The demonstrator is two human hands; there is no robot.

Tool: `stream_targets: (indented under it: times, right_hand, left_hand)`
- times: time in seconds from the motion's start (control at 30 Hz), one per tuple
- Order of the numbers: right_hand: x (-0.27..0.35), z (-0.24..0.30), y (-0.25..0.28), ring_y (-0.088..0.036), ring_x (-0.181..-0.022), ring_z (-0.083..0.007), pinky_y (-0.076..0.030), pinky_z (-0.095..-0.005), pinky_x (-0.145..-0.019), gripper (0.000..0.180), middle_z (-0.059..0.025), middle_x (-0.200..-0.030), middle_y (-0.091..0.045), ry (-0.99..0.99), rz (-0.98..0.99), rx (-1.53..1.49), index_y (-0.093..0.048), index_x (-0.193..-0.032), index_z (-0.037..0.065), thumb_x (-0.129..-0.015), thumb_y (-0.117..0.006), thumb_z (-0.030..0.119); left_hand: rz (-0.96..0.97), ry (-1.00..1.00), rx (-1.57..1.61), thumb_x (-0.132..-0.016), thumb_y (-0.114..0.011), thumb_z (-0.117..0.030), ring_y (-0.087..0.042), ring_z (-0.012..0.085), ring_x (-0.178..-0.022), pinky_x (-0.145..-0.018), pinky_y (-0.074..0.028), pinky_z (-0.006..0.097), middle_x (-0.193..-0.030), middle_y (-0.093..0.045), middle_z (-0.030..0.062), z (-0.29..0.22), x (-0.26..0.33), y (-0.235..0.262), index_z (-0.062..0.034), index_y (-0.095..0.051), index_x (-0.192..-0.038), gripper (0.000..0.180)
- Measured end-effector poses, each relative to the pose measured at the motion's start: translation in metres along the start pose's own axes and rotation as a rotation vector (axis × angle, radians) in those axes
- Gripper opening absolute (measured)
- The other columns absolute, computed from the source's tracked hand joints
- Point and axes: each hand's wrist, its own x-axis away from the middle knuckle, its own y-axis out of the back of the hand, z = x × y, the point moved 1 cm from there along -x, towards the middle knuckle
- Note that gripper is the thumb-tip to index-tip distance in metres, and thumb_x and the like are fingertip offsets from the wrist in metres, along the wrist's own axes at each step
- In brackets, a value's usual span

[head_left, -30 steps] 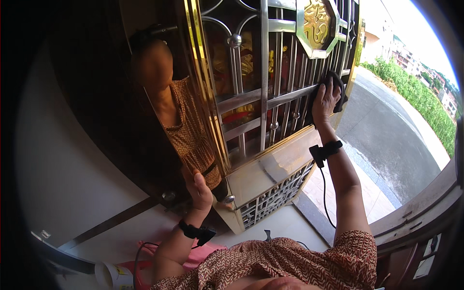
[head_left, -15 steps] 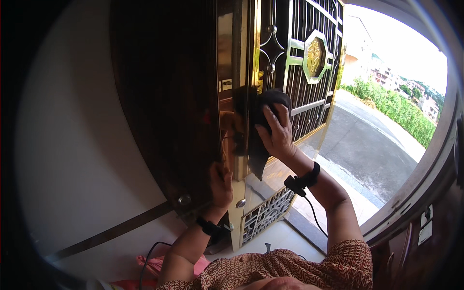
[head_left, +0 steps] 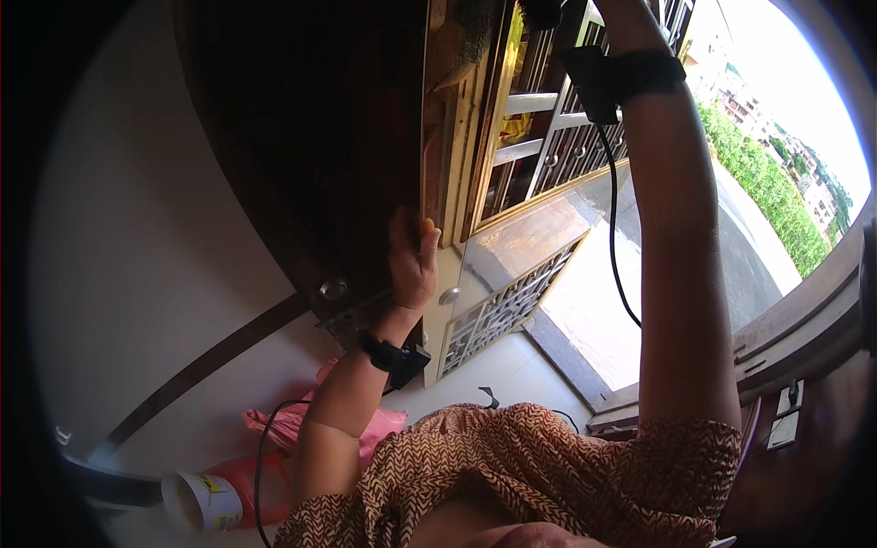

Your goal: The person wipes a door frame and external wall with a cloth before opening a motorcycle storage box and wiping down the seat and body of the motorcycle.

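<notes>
Nearest to me, low on the floor, a pink plastic bag (head_left: 301, 425) lies slumped beside a white cup (head_left: 203, 500) tipped on its side. Above them my left hand (head_left: 413, 260) is wrapped around the edge of the dark wooden door (head_left: 311, 155), fingers (head_left: 429, 236) curled over that edge and pressed together, bracing the leaf. Just past it stands the gold-framed metal gate (head_left: 512, 228), with bars above and a patterned grille below. My right arm reaches up along those bars, wrist strap (head_left: 621, 78) high in the frame; the right hand runs out of view at the top, so I cannot tell how its fingers lie. A dark cloth (head_left: 541, 11) just shows there. I judge I am mid-wipe on the gate's upper bars. The next stroke needs the door held firm while I keep pressure overhead without seeing the cloth.
</notes>
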Motion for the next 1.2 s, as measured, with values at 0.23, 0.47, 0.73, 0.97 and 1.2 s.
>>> stream_targets:
  times: [0.23, 0.47, 0.73, 0.97, 1.2]
  right_hand:
    - [0.187, -0.041, 0.037, -0.048, -0.110, -0.0433, -0.040, -0.0485, -0.094, 0.051, -0.0267, -0.126, -0.047, 0.280, 0.037, 0.043, -0.042, -0.132, 0.003, -0.088, -0.057, 0.024]
    - [0.325, -0.239, 0.057, -0.039, -0.125, -0.0393, -0.029, -0.0447, -0.106, 0.057, -0.0250, -0.136, -0.040, -0.017, 0.096, 0.014, -0.029, -0.141, -0.001, -0.091, -0.051, 0.016]
    - [0.351, -0.430, 0.129, -0.050, -0.110, -0.0311, -0.040, -0.0344, -0.093, 0.042, -0.0162, -0.115, -0.056, -0.392, 0.089, 0.342, -0.051, -0.125, 0.006, -0.086, -0.056, 0.021]
    - [0.323, -0.611, 0.177, -0.061, -0.083, -0.0323, -0.049, -0.0400, -0.070, 0.019, -0.0141, -0.086, -0.063, -0.400, 0.269, 0.717, -0.063, -0.082, 0.007, -0.080, -0.053, 0.023]
    - [0.387, -0.662, 0.153, -0.057, -0.103, -0.0326, -0.046, -0.0404, -0.086, 0.043, -0.0160, -0.109, -0.061, -1.226, 0.138, 0.392, -0.060, -0.105, 0.004, -0.084, -0.051, 0.041]
  left_hand:
    - [-0.029, -0.026, 0.161, -0.095, -0.051, -0.026, -0.051, 0.0193, -0.084, -0.078, -0.044, 0.028, -0.095, -0.052, 0.0093, 0.030, 0.004, -0.033, 0.0055, -0.036, -0.127, 0.047]
    - [-0.041, -0.129, -0.003, -0.097, -0.040, -0.035, -0.049, 0.0261, -0.103, -0.092, -0.039, 0.033, -0.118, -0.048, 0.0173, 0.026, -0.049, -0.200, 0.0056, -0.033, -0.132, 0.054]
    - [-0.008, 0.103, -0.190, -0.098, -0.036, -0.033, -0.044, 0.0346, -0.119, -0.103, -0.031, 0.037, -0.134, -0.039, 0.0261, 0.075, -0.019, -0.191, 0.0105, -0.026, -0.137, 0.059]
    - [-0.149, 0.235, -0.012, -0.097, -0.036, -0.043, -0.048, 0.0153, -0.089, -0.075, -0.042, 0.022, -0.121, -0.046, 0.0171, 0.048, -0.014, -0.195, 0.0113, -0.021, -0.137, 0.069]
    - [-0.120, 0.232, -0.158, -0.098, -0.031, -0.047, -0.036, 0.0135, -0.070, -0.062, -0.034, 0.023, -0.087, -0.039, 0.0048, 0.043, 0.001, -0.190, 0.0039, -0.027, -0.110, 0.053]
